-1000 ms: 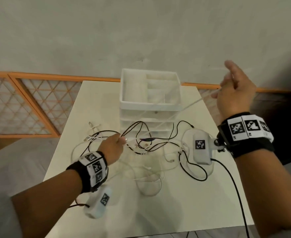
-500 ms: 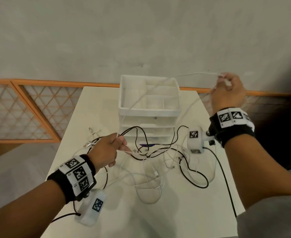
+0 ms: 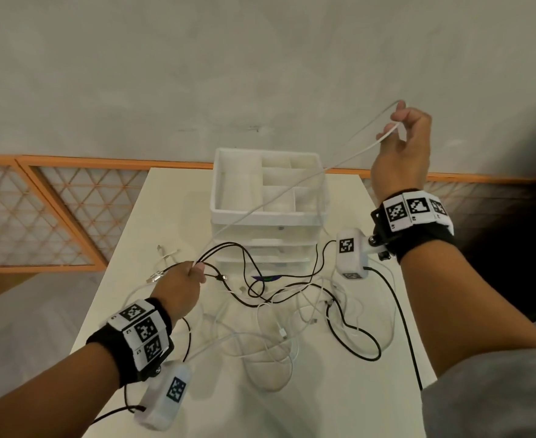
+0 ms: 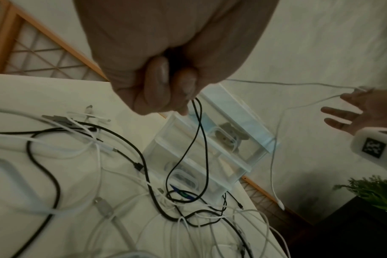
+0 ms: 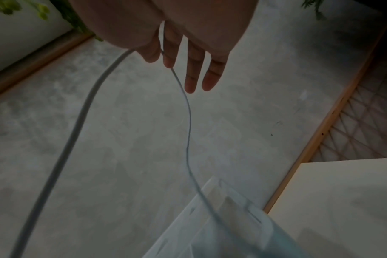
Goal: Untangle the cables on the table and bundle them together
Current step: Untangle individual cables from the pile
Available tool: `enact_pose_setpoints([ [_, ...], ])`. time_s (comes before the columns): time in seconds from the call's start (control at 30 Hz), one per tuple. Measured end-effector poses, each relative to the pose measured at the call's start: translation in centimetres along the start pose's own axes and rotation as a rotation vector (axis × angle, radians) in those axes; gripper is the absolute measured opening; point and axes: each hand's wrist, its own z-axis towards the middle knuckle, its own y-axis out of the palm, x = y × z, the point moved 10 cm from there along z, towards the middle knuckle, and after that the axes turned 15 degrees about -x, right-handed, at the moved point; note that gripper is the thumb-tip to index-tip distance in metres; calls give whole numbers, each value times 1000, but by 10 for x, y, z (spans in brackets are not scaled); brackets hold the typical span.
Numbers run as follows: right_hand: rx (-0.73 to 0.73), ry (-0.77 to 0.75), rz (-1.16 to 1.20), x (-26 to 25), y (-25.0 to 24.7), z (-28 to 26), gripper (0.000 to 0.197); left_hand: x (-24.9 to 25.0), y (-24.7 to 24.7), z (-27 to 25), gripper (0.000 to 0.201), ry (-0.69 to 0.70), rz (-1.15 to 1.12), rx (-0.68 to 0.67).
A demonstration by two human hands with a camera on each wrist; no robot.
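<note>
Head view: the left hand (image 3: pixel 181 284), in front of the drawer organizer (image 3: pixel 268 213), grips a white cable (image 3: pixel 279 197) and a black cable (image 4: pixel 200 132) in a closed fist. The right hand (image 3: pixel 402 147), raised right of the organizer, pinches the white cable's far span. Remaining cables (image 3: pixel 292 314) lie tangled on the desk (image 3: pixel 171 197) before the organizer

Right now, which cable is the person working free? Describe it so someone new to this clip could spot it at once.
Start at the white drawer organizer at the table's far end. One thin white cable runs through the air above it, from the left hand low at the tangle up to the raised right hand. Every other white cable lies slack on the tabletop; this is the only white one lifted off it.
</note>
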Motion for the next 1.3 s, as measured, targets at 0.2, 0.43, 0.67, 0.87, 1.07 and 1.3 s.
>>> enact_pose_setpoints([
  [0.2,-151,11,-89,12,14,11,15,19,12,-7,60,42,-130,-17],
  [0.43,-469,696,-486,150,3,-67,52,72,-9,-24,42,273,-254,33],
  [0.67,-792,118,-121,-1,94,-120,75,145,18,-51,37,507,163,-67],
  [0.87,-973,222,-445,28,123,-133,18,189,18,-95,47,719,137,-88],
  [1.07,-652,512,-602,94,32,-60,26,165,-6,-92,36,659,204,-141],
  [1.3,-283,146,-476,70,11,-41,8,83,30,-48,30,351,601,-244],
])
